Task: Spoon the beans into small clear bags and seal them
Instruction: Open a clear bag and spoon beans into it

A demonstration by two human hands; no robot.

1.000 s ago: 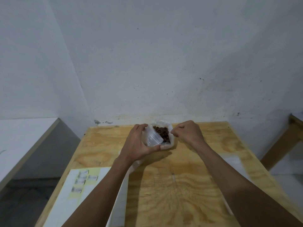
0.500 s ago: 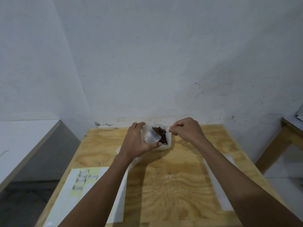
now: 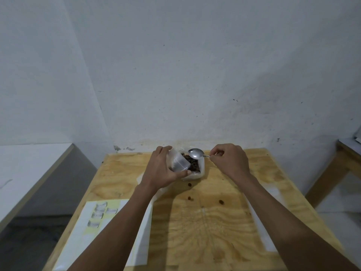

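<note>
The spoon has just come up out of the beans, pinched in the right hand fingers, apparently empty, while the left hand fingers grip the small clear bag beside them, so filling continues.

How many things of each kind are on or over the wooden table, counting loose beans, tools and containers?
Loose beans on the table: 3
Spoon: 1
Small clear cup: 1
Open bag of beans: 1
Small packets on paper: 5
Total: 11
</note>
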